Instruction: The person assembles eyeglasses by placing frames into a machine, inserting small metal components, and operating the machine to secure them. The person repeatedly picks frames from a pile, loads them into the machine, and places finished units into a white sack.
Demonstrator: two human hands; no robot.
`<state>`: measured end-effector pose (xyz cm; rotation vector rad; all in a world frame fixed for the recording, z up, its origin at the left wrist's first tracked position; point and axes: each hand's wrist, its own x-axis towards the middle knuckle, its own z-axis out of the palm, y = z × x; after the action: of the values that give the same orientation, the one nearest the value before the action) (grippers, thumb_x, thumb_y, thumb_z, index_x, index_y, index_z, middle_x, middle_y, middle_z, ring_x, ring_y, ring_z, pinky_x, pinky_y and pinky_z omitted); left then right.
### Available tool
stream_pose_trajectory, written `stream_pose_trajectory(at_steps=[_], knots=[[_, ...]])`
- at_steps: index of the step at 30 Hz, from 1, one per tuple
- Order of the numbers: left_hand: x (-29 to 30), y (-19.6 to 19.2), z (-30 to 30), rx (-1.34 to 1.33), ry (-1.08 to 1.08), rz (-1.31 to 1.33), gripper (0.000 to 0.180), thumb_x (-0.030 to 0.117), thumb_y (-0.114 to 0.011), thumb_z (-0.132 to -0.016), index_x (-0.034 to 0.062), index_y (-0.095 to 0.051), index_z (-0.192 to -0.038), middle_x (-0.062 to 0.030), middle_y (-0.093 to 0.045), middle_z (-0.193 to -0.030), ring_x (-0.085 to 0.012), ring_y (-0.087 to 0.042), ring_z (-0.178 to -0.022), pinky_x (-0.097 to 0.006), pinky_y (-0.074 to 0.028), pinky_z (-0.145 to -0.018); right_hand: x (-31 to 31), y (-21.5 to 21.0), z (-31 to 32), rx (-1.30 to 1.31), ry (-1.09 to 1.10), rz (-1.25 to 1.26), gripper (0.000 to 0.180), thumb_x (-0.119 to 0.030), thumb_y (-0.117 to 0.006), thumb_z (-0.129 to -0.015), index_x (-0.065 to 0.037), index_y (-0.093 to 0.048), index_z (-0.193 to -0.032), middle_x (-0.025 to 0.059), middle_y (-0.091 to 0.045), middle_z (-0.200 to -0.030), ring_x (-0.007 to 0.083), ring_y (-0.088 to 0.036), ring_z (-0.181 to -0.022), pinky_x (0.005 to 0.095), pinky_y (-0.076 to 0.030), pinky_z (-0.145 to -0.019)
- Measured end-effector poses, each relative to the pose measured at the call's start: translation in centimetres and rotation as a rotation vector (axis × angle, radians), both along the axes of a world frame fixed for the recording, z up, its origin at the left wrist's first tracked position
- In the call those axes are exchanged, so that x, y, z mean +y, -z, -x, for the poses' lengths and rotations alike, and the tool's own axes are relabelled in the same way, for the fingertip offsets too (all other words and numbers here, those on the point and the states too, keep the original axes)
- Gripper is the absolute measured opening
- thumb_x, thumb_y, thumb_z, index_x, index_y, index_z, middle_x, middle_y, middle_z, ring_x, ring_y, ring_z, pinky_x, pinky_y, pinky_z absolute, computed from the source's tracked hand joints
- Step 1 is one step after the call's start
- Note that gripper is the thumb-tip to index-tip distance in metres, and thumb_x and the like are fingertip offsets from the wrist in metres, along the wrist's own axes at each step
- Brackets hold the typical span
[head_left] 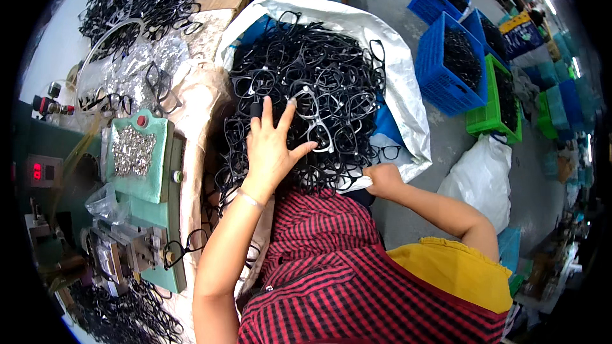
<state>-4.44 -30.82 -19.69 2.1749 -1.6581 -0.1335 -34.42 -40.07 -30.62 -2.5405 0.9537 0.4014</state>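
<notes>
A big white sack [408, 99] lies spread wide in front of me, filled with a heap of black eyeglass frames [306, 64]. Over the near left part of this heap my left hand [273, 143] reaches with its fingers spread, touching or just above the frames. Beside its fingertips, a pale, clear-looking eyeglass frame [317, 118] stands out among the dark ones. My right hand [384, 180] is closed on the near right edge of the sack. One black frame lies against the sack's inner side, just above that hand.
At my left stands a green machine [167, 185] with a tray of small metal parts [132, 153]. More frames [140, 6] are piled on the table behind it. Blue crates [449, 64] and a green crate [496, 99] hold frames at the right, near a white bag [481, 175] on the floor.
</notes>
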Motion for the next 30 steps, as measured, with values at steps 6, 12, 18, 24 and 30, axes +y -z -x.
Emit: stream_pose_trajectory(at_steps=[6, 12, 18, 24, 30], knots=[[-6.7, 1.6, 1.1, 0.158, 0.083, -0.038, 0.093, 0.045, -0.083, -0.07, 0.0233, -0.041, -0.15, -0.0316, -0.028, -0.154, -0.0475, -0.049, -0.121, -0.048, -0.043, -0.103, -5.3, -13.4, -4.0, -0.186, 0.001, -0.279, 0.03, -0.04, -0.067, -0.084, -0.011, -0.072, -0.081, 0.0181, -0.066, -0.073, 0.039, -0.065, -0.072, 0.0458, -0.049, -0.064], [-16.9, -3.9, 3.7, 0.347, 0.503, -0.049, 0.057, 0.024, -0.073, -0.08, 0.0123, -0.057, -0.134, -0.0242, -0.049, -0.142, -0.0452, -0.053, -0.121, -0.047, -0.044, -0.104, -10.5, -22.1, -7.9, -0.183, -0.77, -0.199, 0.022, -0.032, -0.07, -0.075, -0.013, -0.062, -0.066, 0.013, -0.06, -0.061, 0.0353, -0.063, -0.062, 0.0465, -0.048, -0.057], [-12.6, -3.8, 1.7, 0.305, 0.152, 0.025, 0.057, 0.026, -0.074, -0.081, 0.0063, -0.057, -0.131, -0.0217, -0.057, -0.134, -0.0383, -0.056, -0.118, -0.047, -0.047, -0.099, -13.9, -19.6, -4.7, -0.245, -0.627, -0.347, 0.027, -0.033, -0.069, -0.079, -0.012, -0.06, -0.066, 0.0105, -0.061, -0.061, 0.0346, -0.062, -0.061, 0.0459, -0.047, -0.054], [-13.8, 3.9, 0.4, 0.186, -0.346, -0.325, 0.1, 0.064, -0.074, -0.074, 0.0139, -0.037, -0.151, -0.0436, -0.021, -0.148, -0.0542, -0.045, -0.122, -0.056, -0.045, -0.098, -15.6, -19.3, -6.5, -0.314, -0.617, -0.461, 0.032, -0.036, -0.068, -0.083, -0.01, -0.06, -0.066, 0.0123, -0.06, -0.062, 0.0355, -0.061, -0.061, 0.047, -0.044, -0.053], [-16.2, 2.7, 2.1, 0.325, 0.036, -0.099, 0.07, 0.046, -0.078, -0.074, 0.0149, -0.058, -0.133, -0.0316, -0.031, -0.15, -0.0451, -0.047, -0.123, -0.06, -0.043, -0.097, -17.9, -21.0, -10.1, 0.158, -1.0, -0.675, 0.028, -0.037, -0.065, -0.086, -0.009, -0.066, -0.079, 0.0157, -0.066, -0.074, 0.0366, -0.065, -0.074, 0.0479, -0.05, -0.066]])
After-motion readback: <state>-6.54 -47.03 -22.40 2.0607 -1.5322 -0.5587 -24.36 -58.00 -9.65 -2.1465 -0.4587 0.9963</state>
